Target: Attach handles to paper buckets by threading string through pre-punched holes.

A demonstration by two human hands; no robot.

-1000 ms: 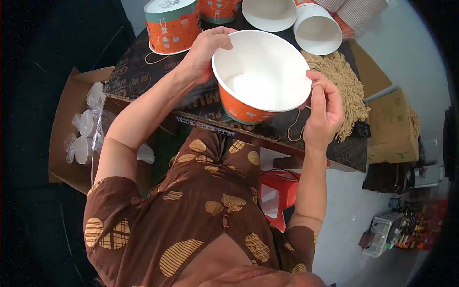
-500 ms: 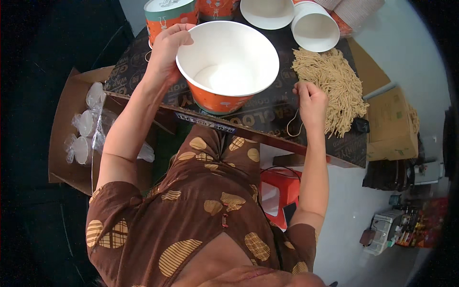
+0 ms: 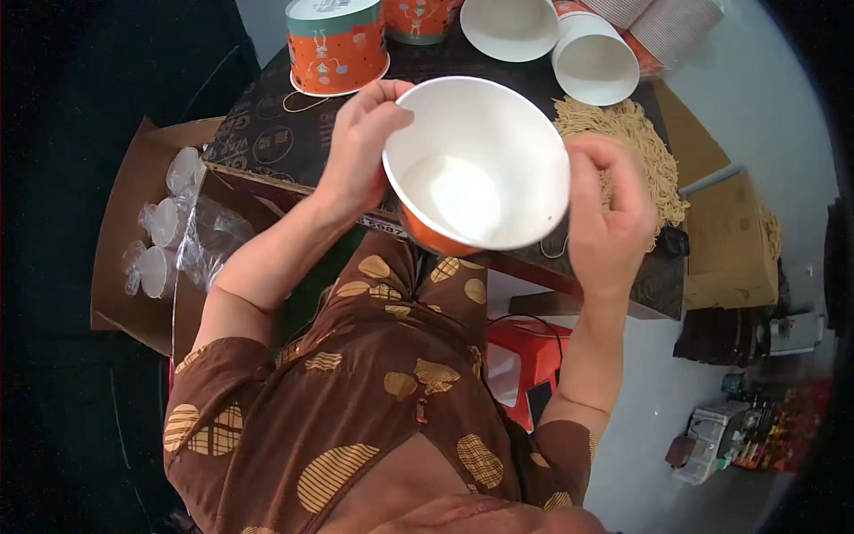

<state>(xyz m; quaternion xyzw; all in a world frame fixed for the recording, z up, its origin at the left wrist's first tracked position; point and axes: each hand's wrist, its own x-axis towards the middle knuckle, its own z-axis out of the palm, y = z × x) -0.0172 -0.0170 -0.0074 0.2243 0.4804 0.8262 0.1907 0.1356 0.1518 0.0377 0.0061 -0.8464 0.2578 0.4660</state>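
My left hand grips a large orange paper bucket by its rim. The bucket is tilted, so its white inside faces me, and a small dark spot shows near the right side of its rim. At the right rim, my right hand is closed in a pinch, its fingertips against or just behind the edge. A thin pale cord hangs below, between that hand and the bucket; its upper end is hidden. Behind my right hand a heap of beige cords lies on the dark table.
An upturned orange bucket stands at the table's back left, with a cord at its base. White-lined buckets lie at the back right beside stacked ones. An open carton with wrapped items is at left; a red stool is below.
The bucket has come nearer and to the right in my left hand, tilting more. My right hand has risen from beside the cord heap to the bucket's right rim.
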